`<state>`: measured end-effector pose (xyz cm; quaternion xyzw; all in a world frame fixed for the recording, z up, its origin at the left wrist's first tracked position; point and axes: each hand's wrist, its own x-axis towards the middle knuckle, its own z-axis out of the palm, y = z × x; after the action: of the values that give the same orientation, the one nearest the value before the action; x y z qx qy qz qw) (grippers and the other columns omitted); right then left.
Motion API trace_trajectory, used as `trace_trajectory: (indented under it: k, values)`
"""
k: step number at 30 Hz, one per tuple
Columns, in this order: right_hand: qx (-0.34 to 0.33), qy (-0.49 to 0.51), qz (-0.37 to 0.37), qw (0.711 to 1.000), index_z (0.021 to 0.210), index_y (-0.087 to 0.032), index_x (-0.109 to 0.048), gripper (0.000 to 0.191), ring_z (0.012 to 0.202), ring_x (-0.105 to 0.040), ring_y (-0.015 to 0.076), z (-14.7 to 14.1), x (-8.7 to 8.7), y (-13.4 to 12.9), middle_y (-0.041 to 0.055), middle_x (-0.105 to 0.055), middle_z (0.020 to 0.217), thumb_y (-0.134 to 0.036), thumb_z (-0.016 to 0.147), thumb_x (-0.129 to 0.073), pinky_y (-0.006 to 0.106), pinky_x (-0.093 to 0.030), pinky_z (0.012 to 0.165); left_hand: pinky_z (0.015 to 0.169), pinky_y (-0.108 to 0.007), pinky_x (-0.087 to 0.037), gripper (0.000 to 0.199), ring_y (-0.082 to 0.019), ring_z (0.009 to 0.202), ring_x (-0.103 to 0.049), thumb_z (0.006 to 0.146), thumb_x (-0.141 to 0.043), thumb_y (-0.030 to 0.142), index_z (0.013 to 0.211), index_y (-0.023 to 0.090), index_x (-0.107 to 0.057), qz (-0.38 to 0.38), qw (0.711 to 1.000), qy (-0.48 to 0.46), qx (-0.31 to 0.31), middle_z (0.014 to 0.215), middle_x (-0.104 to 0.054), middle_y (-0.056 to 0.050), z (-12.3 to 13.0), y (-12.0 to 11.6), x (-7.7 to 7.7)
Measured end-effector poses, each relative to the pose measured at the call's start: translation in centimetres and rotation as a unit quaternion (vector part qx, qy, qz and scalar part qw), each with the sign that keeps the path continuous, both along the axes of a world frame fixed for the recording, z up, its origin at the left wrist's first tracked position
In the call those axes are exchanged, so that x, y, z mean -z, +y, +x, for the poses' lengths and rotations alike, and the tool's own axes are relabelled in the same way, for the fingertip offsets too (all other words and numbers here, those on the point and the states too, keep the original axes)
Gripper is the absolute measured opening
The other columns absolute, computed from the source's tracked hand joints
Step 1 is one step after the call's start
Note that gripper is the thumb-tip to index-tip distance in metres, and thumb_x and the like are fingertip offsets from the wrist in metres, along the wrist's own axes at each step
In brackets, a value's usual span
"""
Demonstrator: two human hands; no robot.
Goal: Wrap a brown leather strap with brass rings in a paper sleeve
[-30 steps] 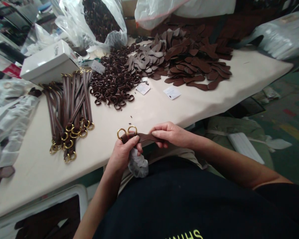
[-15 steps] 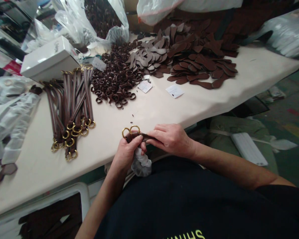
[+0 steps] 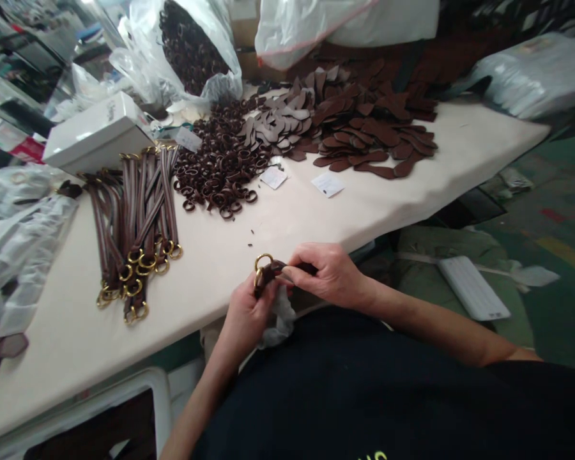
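My left hand point(image 3: 252, 308) is closed on a brown leather strap point(image 3: 268, 273) just in front of the table edge. Two gold rings point(image 3: 263, 257) stand at the strap's end, one seen nearly edge-on. My right hand point(image 3: 329, 273) pinches the same strap a little farther right, and a dark piece of it shows between thumb and fingers. Crumpled whitish wrapping point(image 3: 282, 316) hangs below my left hand. Much of the strap is hidden by my hands. On the table to the left lies a bundle of similar straps point(image 3: 137, 211) with gold rings at their ends.
Small brown leather loops point(image 3: 215, 169) are heaped on the table point(image 3: 287, 220), beside a pile of brown leather pieces point(image 3: 364, 128). Two paper labels point(image 3: 328, 184) lie before them. A white box point(image 3: 98, 131) stands behind the straps. Below left is a white-rimmed bin point(image 3: 160, 396).
My left hand has turned, so the strap end tilts and one ring now shows nearly edge-on. My right hand still grips the strap. The camera view has shifted slightly.
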<state>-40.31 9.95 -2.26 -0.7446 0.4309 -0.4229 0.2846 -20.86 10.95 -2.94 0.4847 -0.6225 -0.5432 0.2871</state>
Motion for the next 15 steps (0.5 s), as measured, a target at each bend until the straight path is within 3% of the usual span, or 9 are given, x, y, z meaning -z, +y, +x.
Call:
trace_trajectory:
  k: [4,7,9,12,15]
  values:
    - [0.034,0.074,-0.052,0.995,0.071,-0.014,-0.062,0.019,0.059,-0.05,0.0101,0.2,0.6,0.1,-0.0004,-0.059,0.066,-0.019,0.09,-0.063,0.023,-0.034,0.058,0.06,-0.029,-0.047,0.024,-0.02,0.065,-0.064,0.095,-0.046,0.034,0.096,0.018,-0.064,-0.141,0.976,-0.166,0.018,0.076,-0.07,-0.005,-0.6,0.5,1.0]
    - [0.066,0.156,-0.069,0.983,0.07,-0.015,-0.06,0.02,0.061,-0.053,0.0123,0.4,1.2,0.1,0.0013,-0.063,0.069,-0.021,0.089,-0.064,0.025,-0.034,0.059,0.061,-0.031,-0.05,0.021,-0.024,0.068,-0.069,0.091,-0.043,0.024,0.097,0.019,-0.062,-0.214,0.949,-0.228,0.05,0.077,-0.072,-0.007,-0.6,0.6,3.1]
    - [0.074,0.192,-0.04,0.978,0.074,-0.015,-0.061,0.017,0.066,-0.056,0.0138,0.5,1.3,0.2,0.0025,-0.065,0.073,-0.021,0.089,-0.064,0.025,-0.036,0.061,0.06,-0.031,-0.051,0.02,-0.024,0.066,-0.07,0.089,-0.044,0.02,0.095,0.02,-0.063,-0.248,0.935,-0.244,0.065,0.074,-0.071,-0.007,-0.5,0.3,4.3]
    - [0.042,0.175,0.023,0.983,0.089,-0.015,-0.064,0.01,0.072,-0.061,0.0144,0.0,0.7,0.3,0.003,-0.068,0.083,-0.025,0.092,-0.064,0.024,-0.041,0.065,0.059,-0.03,-0.053,0.019,-0.024,0.064,-0.07,0.088,-0.047,0.023,0.093,0.021,-0.065,-0.245,0.938,-0.227,0.089,0.073,-0.072,-0.006,0.1,-0.3,4.8]
    - [0.009,0.122,0.049,0.991,0.113,-0.016,-0.063,0.021,0.08,-0.065,0.0138,-2.1,-0.4,-0.5,0.0037,-0.069,0.097,-0.029,0.097,-0.06,0.022,-0.047,0.072,0.066,-0.032,-0.058,0.024,-0.025,0.077,-0.074,0.091,-0.05,0.035,0.098,0.024,-0.069,-0.183,0.961,-0.186,0.089,0.088,-0.077,-0.007,1.2,-0.8,3.7]
